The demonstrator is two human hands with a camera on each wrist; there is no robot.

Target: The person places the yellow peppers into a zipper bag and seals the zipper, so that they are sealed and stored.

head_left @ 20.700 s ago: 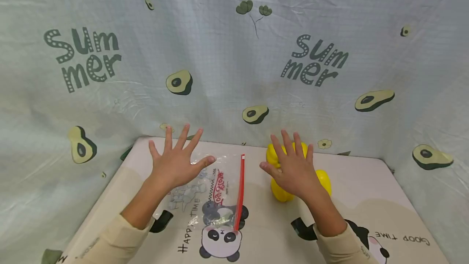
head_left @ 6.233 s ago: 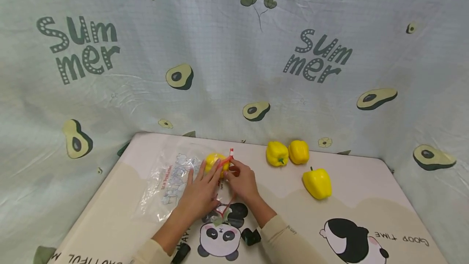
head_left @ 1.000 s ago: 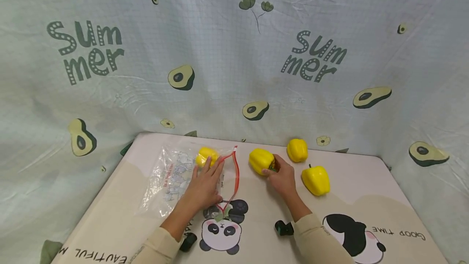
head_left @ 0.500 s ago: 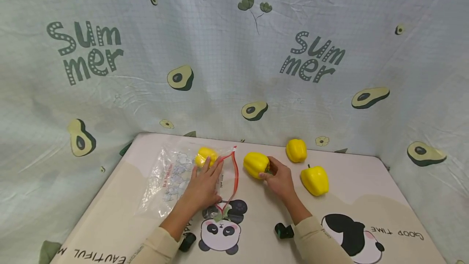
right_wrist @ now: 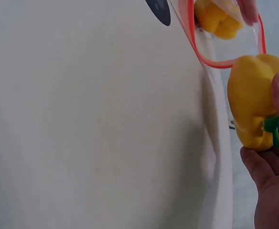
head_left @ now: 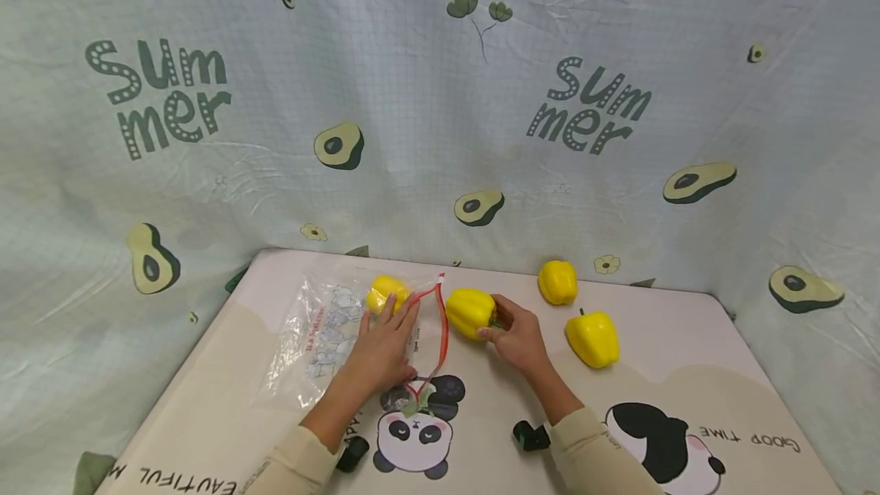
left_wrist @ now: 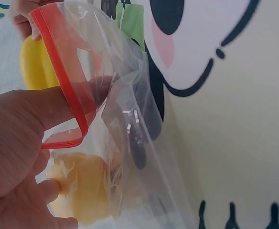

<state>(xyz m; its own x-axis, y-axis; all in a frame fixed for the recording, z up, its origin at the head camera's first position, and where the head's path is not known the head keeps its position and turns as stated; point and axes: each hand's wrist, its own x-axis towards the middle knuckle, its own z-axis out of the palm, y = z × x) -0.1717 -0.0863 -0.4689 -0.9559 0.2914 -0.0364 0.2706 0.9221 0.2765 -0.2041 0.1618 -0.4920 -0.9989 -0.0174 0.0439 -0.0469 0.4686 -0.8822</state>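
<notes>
A clear zip bag [head_left: 296, 350] with a red zip edge lies at the left, its mouth spread towards the right. Through its film shows one yellow bell pepper [head_left: 385, 290], inside near the mouth. My left hand [head_left: 381, 350] rests on the bag at the mouth with fingers spread; in the left wrist view its thumb lies behind the red zip edge [left_wrist: 65, 90]. Just right of the mouth, my right hand [head_left: 519, 334] grips a second yellow bell pepper [head_left: 470, 313] near its green stem, blunt end towards the bag.
Two more yellow bell peppers, one at the back [head_left: 558, 283] and one nearer [head_left: 593, 338], sit on the printed tabletop [head_left: 660, 350] at the right. A patterned curtain [head_left: 412, 98] hangs behind the table's far edge.
Long before, both hands hovered spread and the bag lay flat. Later one pepper went into the bag. Over the last second, my right hand has moved its pepper leftward to the mouth.
</notes>
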